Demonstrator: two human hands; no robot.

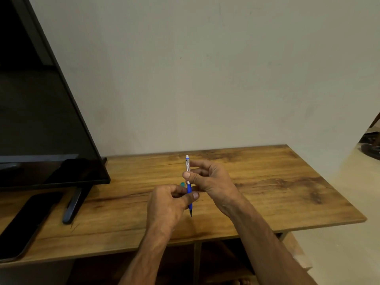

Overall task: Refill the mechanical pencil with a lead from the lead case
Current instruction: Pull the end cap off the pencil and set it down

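Observation:
A blue mechanical pencil (189, 189) with a clear upper barrel and a white cap stands nearly upright above the wooden table (267, 182), tip down. My left hand (169, 204) pinches its blue lower grip between thumb and fingers. My right hand (211, 179) pinches the clear upper part with thumb and forefinger. A small teal object (182, 184), possibly the lead case, peeks out just behind my left fingers; most of it is hidden.
A large black TV screen (41, 120) stands at the left on a black foot (74, 206). A dark phone (26, 223) lies flat at the front left. The table's right edge drops to a pale floor. Open shelving sits below the tabletop.

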